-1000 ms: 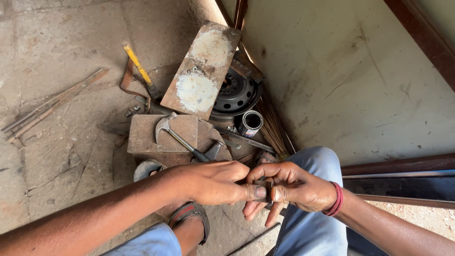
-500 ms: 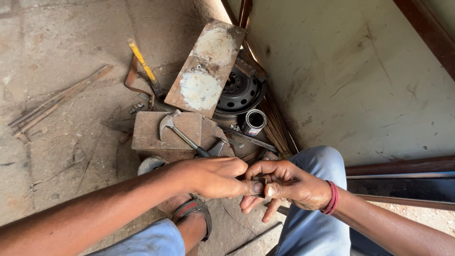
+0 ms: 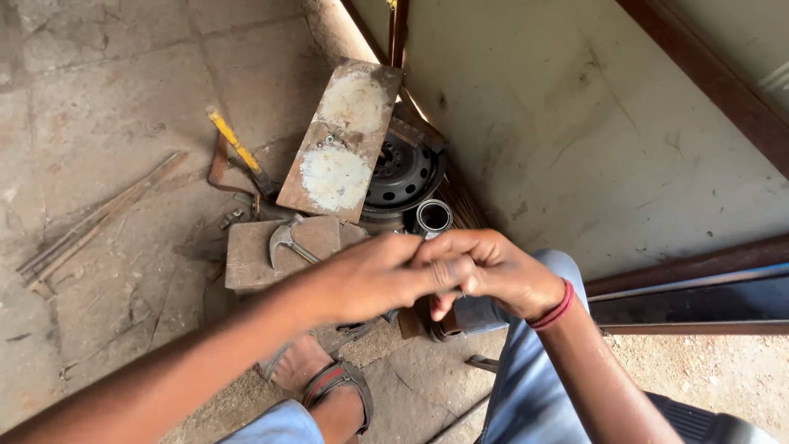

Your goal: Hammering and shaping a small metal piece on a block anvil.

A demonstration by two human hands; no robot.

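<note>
My left hand [image 3: 370, 278] and my right hand [image 3: 505, 275] meet fingertip to fingertip above my knees. Both pinch a small dark metal part that the fingers almost wholly hide, so its shape is unclear. A red band sits on my right wrist [image 3: 555, 311]. Just beyond the hands stands a short shiny metal sleeve [image 3: 433, 216] on the floor. A curved metal tool [image 3: 283, 238] lies on a flat rusty block [image 3: 246, 263] left of the hands.
A worn board with white patches [image 3: 345, 140] leans over a black wheel rim [image 3: 407, 168]. A yellow-handled tool [image 3: 234, 148] and long metal strips [image 3: 90, 222] lie on the concrete floor. My sandalled foot [image 3: 329, 382] is below; a wall [image 3: 575, 123] and a dark beam [image 3: 699, 296] are on the right.
Both hands have lifted slightly and closed tighter together, so the small dark part seen between the fingertips earlier is now mostly covered.
</note>
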